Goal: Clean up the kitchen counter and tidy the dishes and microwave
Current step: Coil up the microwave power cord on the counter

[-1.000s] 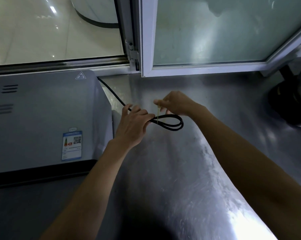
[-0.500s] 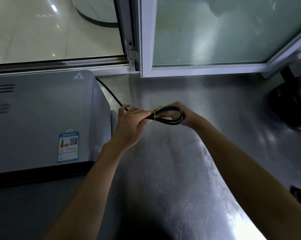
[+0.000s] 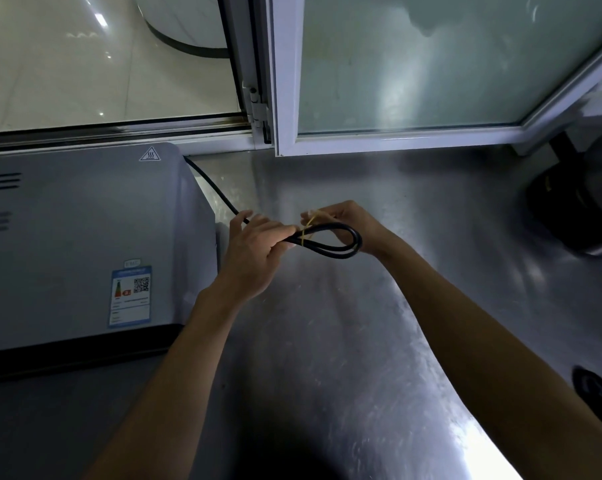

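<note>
Microwave cord being bundled, over the bench near its back edge

Left hand (image 3: pixel 258 247) was pinched on the folded black cord (image 3: pixel 330 242); right hand (image 3: pixel 344 223) gripped a yellow tie (image 3: pixel 306 230) wrapped round the loop. Cord ran from behind the microwave (image 3: pixel 85 237) at the bench's (image 3: pixel 361 341) back-left. Judged: tie not yet secured; bundle still to stow; no dishes in view

1 microwave (image 3: pixel 85 237), 1 black cord (image 3: pixel 327 249), 1 yellow tie (image 3: pixel 306 230), 2 hands: left hand (image 3: pixel 254 254), right hand (image 3: pixel 351 223).
</note>
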`<state>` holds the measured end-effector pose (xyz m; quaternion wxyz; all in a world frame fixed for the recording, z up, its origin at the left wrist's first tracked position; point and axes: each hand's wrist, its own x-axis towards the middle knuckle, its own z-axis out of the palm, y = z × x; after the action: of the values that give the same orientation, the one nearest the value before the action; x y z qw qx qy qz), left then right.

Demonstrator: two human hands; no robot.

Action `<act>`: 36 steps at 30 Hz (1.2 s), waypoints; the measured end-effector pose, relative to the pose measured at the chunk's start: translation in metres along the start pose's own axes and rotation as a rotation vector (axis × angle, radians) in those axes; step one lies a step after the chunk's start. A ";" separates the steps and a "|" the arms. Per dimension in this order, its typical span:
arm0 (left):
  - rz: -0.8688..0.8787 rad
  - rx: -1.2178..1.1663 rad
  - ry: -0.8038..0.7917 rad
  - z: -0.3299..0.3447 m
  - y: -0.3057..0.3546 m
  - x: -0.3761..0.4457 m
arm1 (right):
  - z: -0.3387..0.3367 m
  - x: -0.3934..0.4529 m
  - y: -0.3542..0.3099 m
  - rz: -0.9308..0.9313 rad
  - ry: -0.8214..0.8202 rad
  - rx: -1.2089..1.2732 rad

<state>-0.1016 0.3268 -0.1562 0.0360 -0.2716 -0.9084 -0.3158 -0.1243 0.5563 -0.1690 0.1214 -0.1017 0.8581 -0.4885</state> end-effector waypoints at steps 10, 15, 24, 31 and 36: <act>0.022 0.052 -0.050 0.001 -0.002 -0.001 | -0.006 0.005 -0.011 0.130 -0.015 -0.093; 0.030 0.189 -0.105 0.003 -0.004 -0.004 | -0.018 0.012 -0.022 0.150 -0.130 -0.246; -0.075 0.335 -0.224 0.002 0.006 0.005 | 0.004 0.013 -0.051 -0.052 -0.009 -0.218; -0.179 0.273 -0.176 0.003 0.007 0.009 | 0.031 -0.007 -0.071 -0.219 0.239 -0.223; -0.255 0.300 -0.147 -0.003 0.018 0.013 | 0.056 -0.040 -0.077 -0.314 0.504 -0.137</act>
<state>-0.1032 0.3429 -0.1410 -0.0306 -0.1685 -0.9724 -0.1585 -0.0648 0.4839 -0.1256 -0.1794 -0.1169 0.8659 -0.4521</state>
